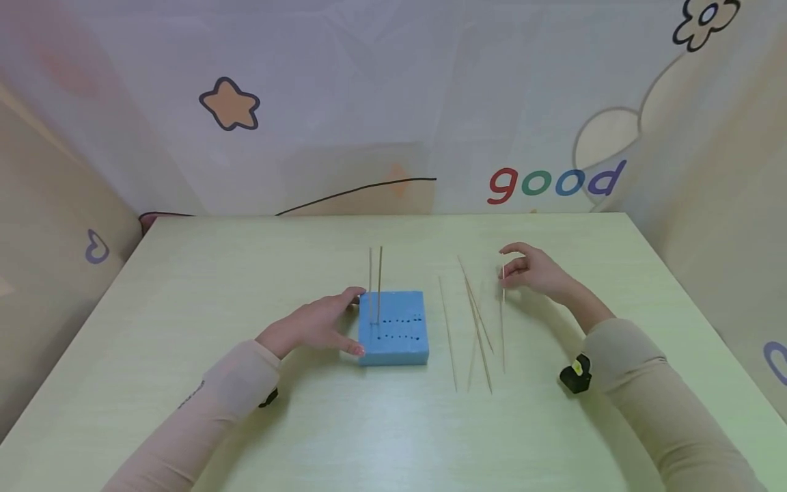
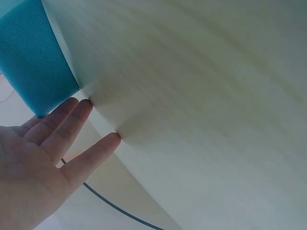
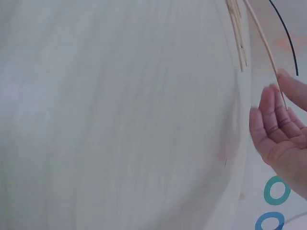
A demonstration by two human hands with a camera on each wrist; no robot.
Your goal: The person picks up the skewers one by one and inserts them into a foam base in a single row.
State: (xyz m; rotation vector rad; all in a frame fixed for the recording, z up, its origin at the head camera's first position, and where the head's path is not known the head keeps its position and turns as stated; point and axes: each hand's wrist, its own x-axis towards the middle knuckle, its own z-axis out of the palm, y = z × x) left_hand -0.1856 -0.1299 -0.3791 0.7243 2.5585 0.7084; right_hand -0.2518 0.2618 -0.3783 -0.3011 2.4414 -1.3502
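Note:
A blue foam block (image 1: 393, 305) with rows of small holes sits on the table, and two thin wooden skewers (image 1: 380, 280) stand upright near its left side. My left hand (image 1: 313, 321) is at the block's left side, thumb at the front corner and fingers reaching the back corner. In the left wrist view those fingers (image 2: 67, 124) are straight, some right at the block's edge. To the right, my right hand (image 1: 535, 270) pinches one skewer (image 1: 503, 321) near its far end between thumb and fingers; the skewer's other end points towards me.
Several loose skewers (image 1: 476, 321) lie between the block and my right hand, some crossing each other. A printed cloth (image 1: 344, 82) hangs behind the table's back edge. Dark wrist devices (image 1: 576, 374) are strapped on both sleeves.

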